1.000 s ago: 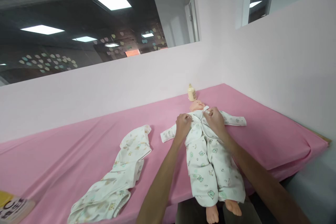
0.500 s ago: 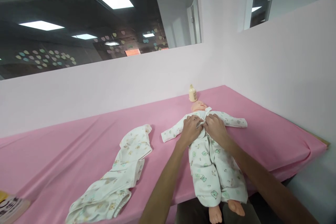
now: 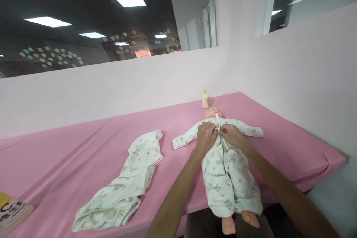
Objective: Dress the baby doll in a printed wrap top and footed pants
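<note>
A baby doll (image 3: pixel 213 113) lies on its back, feet toward me, in a white printed shirt (image 3: pixel 252 131) and matching trousers (image 3: pixel 219 180). Its arms stretch out sideways within the sleeves. On the left half of the chest, my left hand (image 3: pixel 206 136) is closed with its fingertips pinching the shirt's front edge. My right hand (image 3: pixel 232 135), fingers curled, grips the opposite edge at the middle of the chest. Both sets of fingertips almost meet there, and whatever fastener lies between them is too small to make out. The doll's bare feet (image 3: pixel 229 225) hang past the front edge.
A pink sheet (image 3: pixel 111 141) covers the table. Left of the doll lie crumpled white printed baby clothes (image 3: pixel 119 189). A cream bottle (image 3: pixel 206 100) stands behind the doll's head, and a labelled container (image 3: pixel 13 214) is at the lower left. Walls border the back and right.
The shirt's front edges are closer together at the collar. My right hand's fingers have curled in more tightly, and the left has shifted slightly. The view has moved a little.
</note>
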Tool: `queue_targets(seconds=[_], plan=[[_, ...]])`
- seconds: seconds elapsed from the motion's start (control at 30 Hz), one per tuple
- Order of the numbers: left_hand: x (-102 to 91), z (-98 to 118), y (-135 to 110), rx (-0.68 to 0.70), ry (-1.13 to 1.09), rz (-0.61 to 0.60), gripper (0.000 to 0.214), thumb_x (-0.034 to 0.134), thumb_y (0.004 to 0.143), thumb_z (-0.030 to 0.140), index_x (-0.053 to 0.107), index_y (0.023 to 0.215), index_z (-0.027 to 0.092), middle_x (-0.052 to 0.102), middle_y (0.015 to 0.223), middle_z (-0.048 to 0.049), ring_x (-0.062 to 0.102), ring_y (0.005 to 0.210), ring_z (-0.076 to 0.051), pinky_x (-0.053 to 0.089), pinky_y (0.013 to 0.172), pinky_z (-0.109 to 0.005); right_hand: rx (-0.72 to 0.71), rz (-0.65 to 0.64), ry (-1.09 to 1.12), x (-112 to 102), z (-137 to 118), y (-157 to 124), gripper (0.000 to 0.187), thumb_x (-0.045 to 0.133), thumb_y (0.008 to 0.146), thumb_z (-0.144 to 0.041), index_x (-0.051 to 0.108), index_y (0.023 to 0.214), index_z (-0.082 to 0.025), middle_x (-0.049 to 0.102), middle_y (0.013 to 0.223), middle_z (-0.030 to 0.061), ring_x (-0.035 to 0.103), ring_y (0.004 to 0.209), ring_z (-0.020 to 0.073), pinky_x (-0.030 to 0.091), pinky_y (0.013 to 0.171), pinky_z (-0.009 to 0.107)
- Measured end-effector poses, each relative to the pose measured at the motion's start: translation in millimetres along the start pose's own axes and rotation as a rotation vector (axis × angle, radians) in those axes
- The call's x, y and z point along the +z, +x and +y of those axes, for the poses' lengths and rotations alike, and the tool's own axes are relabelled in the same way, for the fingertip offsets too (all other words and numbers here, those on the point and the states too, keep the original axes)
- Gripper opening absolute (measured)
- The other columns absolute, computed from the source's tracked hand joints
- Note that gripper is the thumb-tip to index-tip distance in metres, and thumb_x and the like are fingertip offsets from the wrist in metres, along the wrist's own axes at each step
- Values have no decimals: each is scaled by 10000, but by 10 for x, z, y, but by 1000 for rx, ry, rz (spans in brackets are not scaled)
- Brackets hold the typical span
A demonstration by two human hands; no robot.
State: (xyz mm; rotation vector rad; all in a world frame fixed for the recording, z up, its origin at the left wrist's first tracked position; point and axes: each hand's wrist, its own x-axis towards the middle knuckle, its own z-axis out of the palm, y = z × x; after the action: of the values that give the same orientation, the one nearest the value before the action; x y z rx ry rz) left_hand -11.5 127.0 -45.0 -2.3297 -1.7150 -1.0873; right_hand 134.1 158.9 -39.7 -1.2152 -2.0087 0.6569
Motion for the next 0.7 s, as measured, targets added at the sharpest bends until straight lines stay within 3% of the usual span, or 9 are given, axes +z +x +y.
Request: queue_targets(seconds=[0.1,0.2,0.33,0.47,0.57,0.63,0.7], plan=[[-19,-26,22,-62,-133,70,165,472,877,158,627,886,212,670,971,-22,531,983,-187,366,914,-344,21,76,30,31,62,20,133,452,712,-221,483,584,-206,554,611,-20,487,607,139,318,578,255],[-77,-147,66,-253,-243,188,165,454,860,169,611,903,195,664,980,-41,555,977,-184,407,893,-324,111,252,133,-31,236,73,143,451,711,-268,502,594,-203,544,605,-16,492,611,146,338,569,255],[-211,-503,103,-580,-245,316,170,415,885,251,575,915,204,663,946,-32,598,881,-163,456,772,-275,389,472,316,-378,656,174,127,500,691,-297,511,611,-199,514,607,-10,476,598,144,355,518,253],[-344,-978,33,-829,-109,380,194,359,892,247,545,918,197,657,955,-83,609,891,-212,451,737,-317,636,596,290,-808,1094,184,172,484,727,-280,413,577,-235,428,540,-11,434,521,152,355,477,287],[-371,-1233,-26,-877,-71,374,217,357,871,194,541,987,191,647,1038,-117,609,968,-234,448,747,-333,659,633,198,-903,1230,137,178,483,695,-205,385,553,-247,401,521,-11,424,523,168,363,508,309],[-325,-1286,-21,-833,-83,338,257,410,862,195,532,1088,198,632,1158,-106,598,1053,-211,451,811,-315,595,619,128,-790,1158,135,152,491,684,-177,418,565,-238,434,550,-6,456,568,179,397,570,315],[-228,-1239,20,-721,-121,237,321,488,867,269,517,1183,215,606,1258,-79,575,1124,-187,439,887,-290,424,554,17,-556,939,174,68,496,719,-187,526,664,-215,556,685,35,544,702,201,446,686,329]])
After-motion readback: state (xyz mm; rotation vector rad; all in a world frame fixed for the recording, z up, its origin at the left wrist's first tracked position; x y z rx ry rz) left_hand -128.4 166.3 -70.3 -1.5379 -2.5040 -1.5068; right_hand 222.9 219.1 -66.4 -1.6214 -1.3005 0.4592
